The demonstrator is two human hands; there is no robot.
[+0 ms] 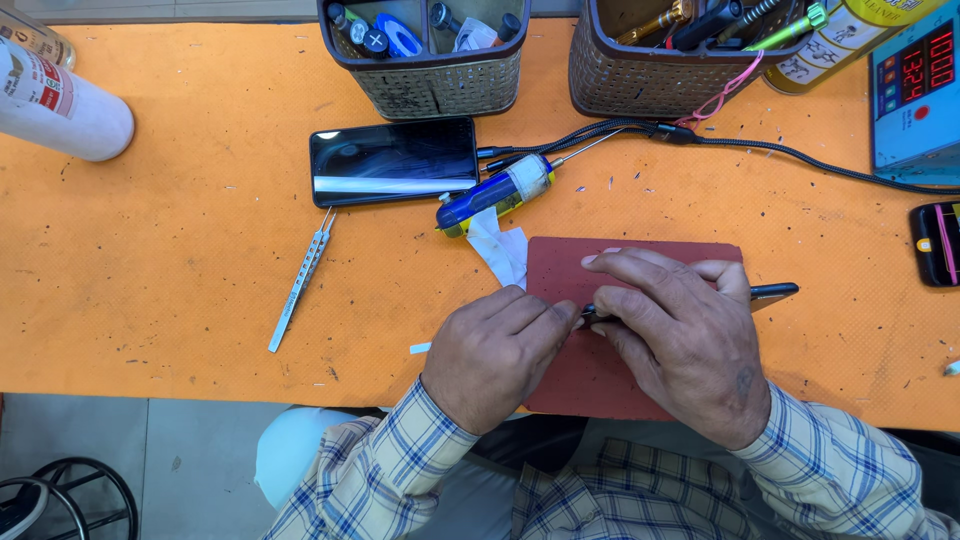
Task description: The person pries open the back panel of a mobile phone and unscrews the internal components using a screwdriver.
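Both hands meet over a dark red mat (600,262) at the front edge of the orange table (180,260). My right hand (685,340) is closed around a thin black tool (775,292) whose end sticks out to the right. My left hand (495,352) has its fingers curled, its fingertips touching the tool's tip near the mat's middle. What lies under the fingertips is hidden. A crumpled white tissue (500,250) lies at the mat's upper left corner.
A black phone (393,160) lies screen up behind the mat, with a blue-and-yellow tube (495,193) and metal tweezers (302,278) beside it. Two woven holders (440,85) (640,75) with tools stand at the back. A black cable (800,160), a blue meter (915,90) and a white bottle (60,100) also sit on the table.
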